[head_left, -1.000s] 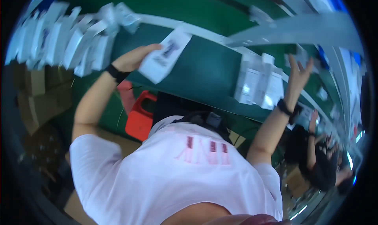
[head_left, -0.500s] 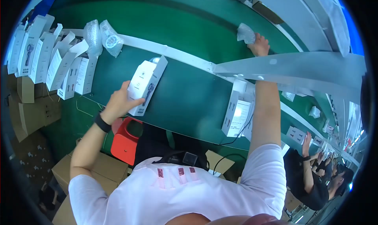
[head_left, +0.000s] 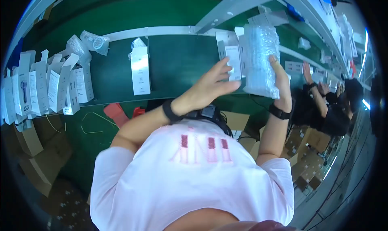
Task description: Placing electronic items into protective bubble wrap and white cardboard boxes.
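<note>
My right hand (head_left: pixel 281 80) grips a bubble-wrapped package (head_left: pixel 260 61) from its right side, holding it up over the right part of the bench. What lies inside the wrap is blurred. Reaching across to the right, my left hand (head_left: pixel 213 85) has its fingers apart and nothing in them. Just past its fingertips stand white boxes (head_left: pixel 233 61), partly covered by the package. A single white box (head_left: pixel 141 71) rests on the green bench mat (head_left: pixel 178 65) to the left, with clear wrapping (head_left: pixel 137 44) at its far end.
Several open white boxes (head_left: pixel 38 85) stand in a row at the left. Two bubble-wrapped items (head_left: pixel 95 43) lie behind them. A white rail (head_left: pixel 157 31) crosses the bench, and a metal post (head_left: pixel 238 7) slants above it. Cardboard boxes (head_left: pixel 44 162) sit below. Another person (head_left: pixel 329 110) works at the right.
My right hand has brought a bubble-wrapped package back from the far belt. My left hand has let go of the white box and moved right. The view has shifted.
</note>
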Demonstrator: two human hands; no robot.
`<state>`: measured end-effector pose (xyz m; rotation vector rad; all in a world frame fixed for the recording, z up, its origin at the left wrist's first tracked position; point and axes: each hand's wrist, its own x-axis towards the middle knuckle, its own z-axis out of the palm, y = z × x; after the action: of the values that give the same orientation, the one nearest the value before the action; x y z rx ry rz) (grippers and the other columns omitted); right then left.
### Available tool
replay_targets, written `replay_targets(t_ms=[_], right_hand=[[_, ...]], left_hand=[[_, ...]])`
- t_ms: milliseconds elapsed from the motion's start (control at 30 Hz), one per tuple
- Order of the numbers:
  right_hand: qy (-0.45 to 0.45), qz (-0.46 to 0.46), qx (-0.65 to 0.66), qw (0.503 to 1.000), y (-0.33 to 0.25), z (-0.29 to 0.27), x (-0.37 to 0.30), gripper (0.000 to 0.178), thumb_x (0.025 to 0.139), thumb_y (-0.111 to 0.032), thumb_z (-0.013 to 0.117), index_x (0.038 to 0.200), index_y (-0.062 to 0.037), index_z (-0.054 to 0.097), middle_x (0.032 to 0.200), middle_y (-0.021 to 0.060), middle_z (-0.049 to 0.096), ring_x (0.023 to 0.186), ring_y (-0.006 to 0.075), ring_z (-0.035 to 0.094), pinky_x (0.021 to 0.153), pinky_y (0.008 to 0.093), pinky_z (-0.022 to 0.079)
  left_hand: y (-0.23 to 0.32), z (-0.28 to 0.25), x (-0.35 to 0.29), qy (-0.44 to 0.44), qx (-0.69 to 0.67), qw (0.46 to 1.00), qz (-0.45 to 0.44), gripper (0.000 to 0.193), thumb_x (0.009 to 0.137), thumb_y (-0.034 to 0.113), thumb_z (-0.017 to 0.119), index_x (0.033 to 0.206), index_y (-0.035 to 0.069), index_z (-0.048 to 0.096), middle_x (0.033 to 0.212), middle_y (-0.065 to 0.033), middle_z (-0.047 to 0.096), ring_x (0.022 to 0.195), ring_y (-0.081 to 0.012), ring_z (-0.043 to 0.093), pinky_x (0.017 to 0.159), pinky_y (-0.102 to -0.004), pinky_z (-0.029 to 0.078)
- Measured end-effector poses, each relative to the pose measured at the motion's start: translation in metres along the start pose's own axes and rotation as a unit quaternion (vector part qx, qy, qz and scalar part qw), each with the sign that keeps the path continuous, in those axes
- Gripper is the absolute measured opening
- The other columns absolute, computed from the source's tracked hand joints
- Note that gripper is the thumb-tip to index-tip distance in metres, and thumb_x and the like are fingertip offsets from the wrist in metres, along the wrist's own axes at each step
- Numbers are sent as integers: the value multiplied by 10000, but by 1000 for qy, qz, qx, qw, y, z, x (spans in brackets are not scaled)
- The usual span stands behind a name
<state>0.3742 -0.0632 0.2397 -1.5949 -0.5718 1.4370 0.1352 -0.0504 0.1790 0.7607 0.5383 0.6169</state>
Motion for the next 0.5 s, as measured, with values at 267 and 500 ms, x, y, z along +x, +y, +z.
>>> replay_targets(t_ms=[267, 500], right_hand=[[71, -385, -190, 900, 27, 102, -64, 463, 850, -204, 669, 1209, 51, 526, 1106, 109, 615, 1008, 188, 563, 880, 306, 432], [24, -625, -529, 574, -34, 143, -100, 355, 665, -119, 739, 1008, -47, 684, 949, 58, 641, 863, 265, 570, 902, 433, 427]], left_hand=[[18, -4, -21, -49, -82, 993, 63, 535, 781, 234, 761, 1206, -3, 537, 1130, -100, 610, 1017, -167, 576, 899, -311, 454], [55, -34, -61, 3, 184, 966, 181, 450, 717, 188, 791, 1094, 19, 613, 998, -90, 667, 909, -162, 619, 824, -313, 481]])
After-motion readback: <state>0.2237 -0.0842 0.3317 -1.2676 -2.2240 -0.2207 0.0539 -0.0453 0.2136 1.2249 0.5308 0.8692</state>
